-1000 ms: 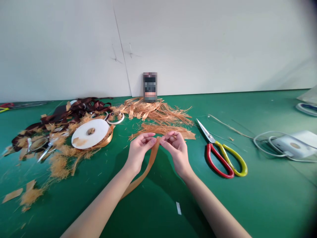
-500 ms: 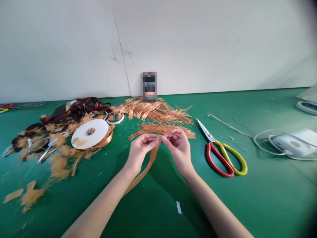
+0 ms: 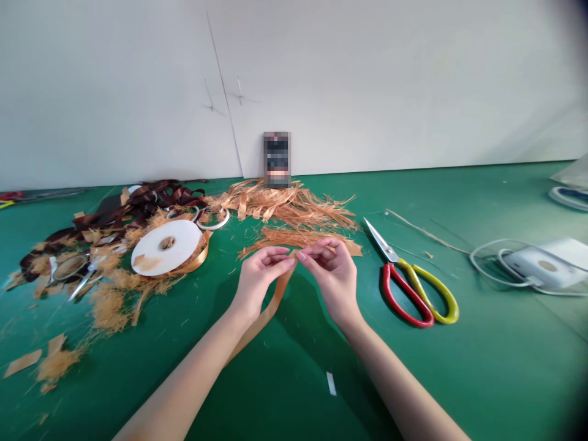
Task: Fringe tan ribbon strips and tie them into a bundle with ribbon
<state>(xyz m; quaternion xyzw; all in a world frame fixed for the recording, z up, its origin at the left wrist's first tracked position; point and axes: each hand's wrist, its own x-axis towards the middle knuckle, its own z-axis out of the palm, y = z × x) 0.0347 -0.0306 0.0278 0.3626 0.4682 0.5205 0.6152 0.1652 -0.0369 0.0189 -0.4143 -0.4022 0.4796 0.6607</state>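
Observation:
A tan ribbon (image 3: pixel 269 311) runs from my fingertips down to the left, passing behind my left forearm. My left hand (image 3: pixel 261 278) pinches its upper end between thumb and forefinger. Right beside it, my right hand (image 3: pixel 333 278) pinches the same end, the thumb tips almost touching; the ribbon's very tip is mostly hidden by the fingers. Just beyond the hands lies a bundle of frayed tan ribbon strips (image 3: pixel 298 237). Scissors (image 3: pixel 404 282) with one red and one yellow handle rest on the green table to the right of my right hand.
A white ribbon spool (image 3: pixel 154 257) lies at left amid brown ribbon (image 3: pixel 174 196) and tan fluff (image 3: pixel 110 309). More tan strips (image 3: pixel 294 205) lie beneath a phone-like device (image 3: pixel 277 160) leaning on the wall. A white adapter (image 3: pixel 546 263) with a cable sits at right, a white scrap (image 3: pixel 331 383) in front.
Both hands stay at nearly the same spot, still pinching the ribbon end. My right hand shifts very slightly, and the hanging ribbon looks a little narrower near the fingers.

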